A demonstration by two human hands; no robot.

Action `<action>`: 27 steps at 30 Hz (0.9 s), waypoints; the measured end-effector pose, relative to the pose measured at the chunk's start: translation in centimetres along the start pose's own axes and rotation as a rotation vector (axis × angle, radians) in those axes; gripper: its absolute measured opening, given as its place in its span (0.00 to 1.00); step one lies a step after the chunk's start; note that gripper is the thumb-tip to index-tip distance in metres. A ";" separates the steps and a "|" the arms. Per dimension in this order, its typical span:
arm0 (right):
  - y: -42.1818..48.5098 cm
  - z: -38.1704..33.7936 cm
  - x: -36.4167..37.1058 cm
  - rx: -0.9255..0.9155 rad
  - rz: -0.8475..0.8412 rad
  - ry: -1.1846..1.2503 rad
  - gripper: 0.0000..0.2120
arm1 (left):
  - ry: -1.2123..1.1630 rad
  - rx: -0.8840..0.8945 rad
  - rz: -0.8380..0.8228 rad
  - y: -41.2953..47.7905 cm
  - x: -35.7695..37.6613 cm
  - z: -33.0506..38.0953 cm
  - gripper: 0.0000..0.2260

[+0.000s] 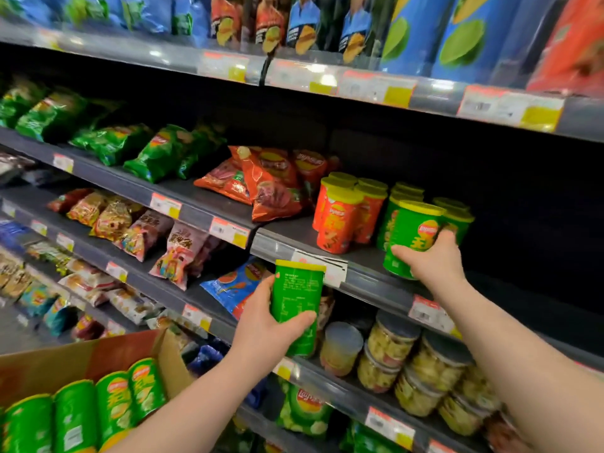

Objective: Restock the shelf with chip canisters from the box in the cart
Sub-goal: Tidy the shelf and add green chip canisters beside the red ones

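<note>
My right hand [429,261] grips a green chip canister [413,230] with a yellow lid, standing at the front of the dark shelf [369,276]. Behind it stand more green canisters [456,217], and to their left are several red canisters [341,214]. My left hand [268,325] holds another green canister [295,302] upright in the air, below and in front of that shelf's edge. At the lower left, the open cardboard box [81,358] holds several green canisters [85,416] lying side by side.
Red chip bags [261,181] and green chip bags [153,152] fill the same shelf to the left. To the right of the green canisters the shelf is dark and bare. Clear jars [421,364] stand on the shelf below. Tall blue canisters [457,34] line the top shelf.
</note>
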State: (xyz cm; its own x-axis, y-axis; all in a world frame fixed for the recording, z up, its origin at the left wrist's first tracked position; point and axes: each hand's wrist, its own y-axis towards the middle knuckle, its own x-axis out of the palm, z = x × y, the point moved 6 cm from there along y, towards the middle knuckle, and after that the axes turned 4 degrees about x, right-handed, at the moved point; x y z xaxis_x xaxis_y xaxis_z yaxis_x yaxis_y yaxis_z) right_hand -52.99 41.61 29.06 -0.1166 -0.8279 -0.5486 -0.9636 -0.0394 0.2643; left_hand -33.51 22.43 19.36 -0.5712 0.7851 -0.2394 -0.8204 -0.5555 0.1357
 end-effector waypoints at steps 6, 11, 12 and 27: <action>3.0 2.4 2.8 0.031 -0.150 -0.078 0.46 | -0.017 -0.006 0.040 1.0 3.4 1.3 0.36; 3.6 3.8 3.8 -0.006 -0.325 -0.089 0.43 | -0.049 -0.015 0.077 1.9 5.4 1.4 0.38; 3.7 4.0 3.9 -0.012 -0.339 -0.099 0.41 | -0.056 -0.023 0.079 2.0 5.7 1.4 0.36; 2.9 3.3 1.8 -0.094 -0.129 0.102 0.29 | -0.082 0.188 -0.061 6.0 7.7 5.2 0.28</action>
State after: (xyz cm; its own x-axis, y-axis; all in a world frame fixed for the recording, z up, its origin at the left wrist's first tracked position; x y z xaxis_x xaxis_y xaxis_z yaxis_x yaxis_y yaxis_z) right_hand -56.76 41.88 26.21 0.0366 -0.8649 -0.5006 -0.9417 -0.1975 0.2724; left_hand -42.93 26.60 23.34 -0.5142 0.8398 -0.1742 -0.8396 -0.4513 0.3024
